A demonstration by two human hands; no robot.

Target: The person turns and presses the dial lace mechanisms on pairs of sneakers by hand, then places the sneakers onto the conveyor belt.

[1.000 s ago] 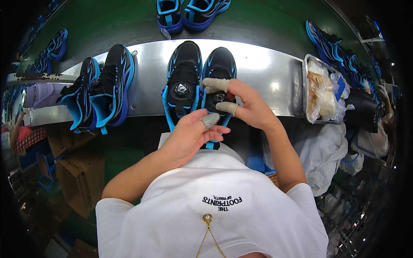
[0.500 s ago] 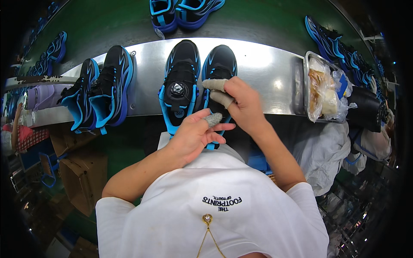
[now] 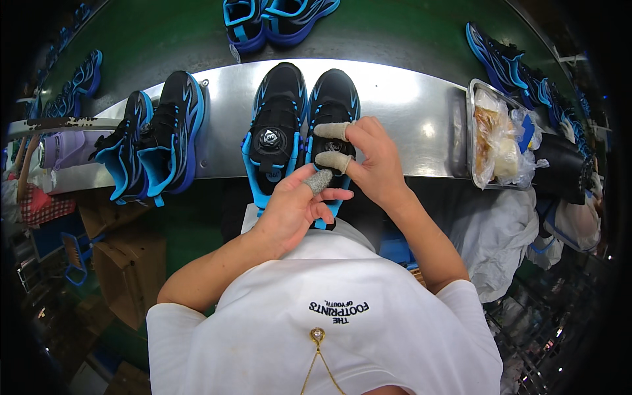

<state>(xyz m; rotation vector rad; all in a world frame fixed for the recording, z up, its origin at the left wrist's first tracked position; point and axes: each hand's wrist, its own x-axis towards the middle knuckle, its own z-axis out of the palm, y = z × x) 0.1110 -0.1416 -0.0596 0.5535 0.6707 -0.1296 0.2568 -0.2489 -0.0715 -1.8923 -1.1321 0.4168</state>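
Note:
Two black and blue sneakers stand side by side in front of me on the metal bench, toes pointing away. The left sneaker (image 3: 280, 99) shows its round lacing dial (image 3: 270, 139) in full. Over the right sneaker (image 3: 334, 95), my right hand (image 3: 378, 164) has its thumb and a finger, both in beige finger covers, spread on either side of that shoe's dial (image 3: 333, 146). Lower down, at the same shoe's opening, is my left hand (image 3: 288, 209). A grey cover wraps one of its digits, and the other fingers stretch to the right, apart.
Another pair of sneakers (image 3: 172, 118) stands left on the metal bench (image 3: 408, 99). A metal tray (image 3: 470, 135) with plastic-wrapped items sits at the right. More sneakers (image 3: 293, 26) lie on the green surface beyond. Cardboard boxes (image 3: 128, 276) are below left, a white plastic bag (image 3: 494, 243) below right.
My right hand's thumb and finger have spread apart, uncovering the right sneaker's dial between them. My left hand has shifted slightly left, its covered digit still by the shoe opening.

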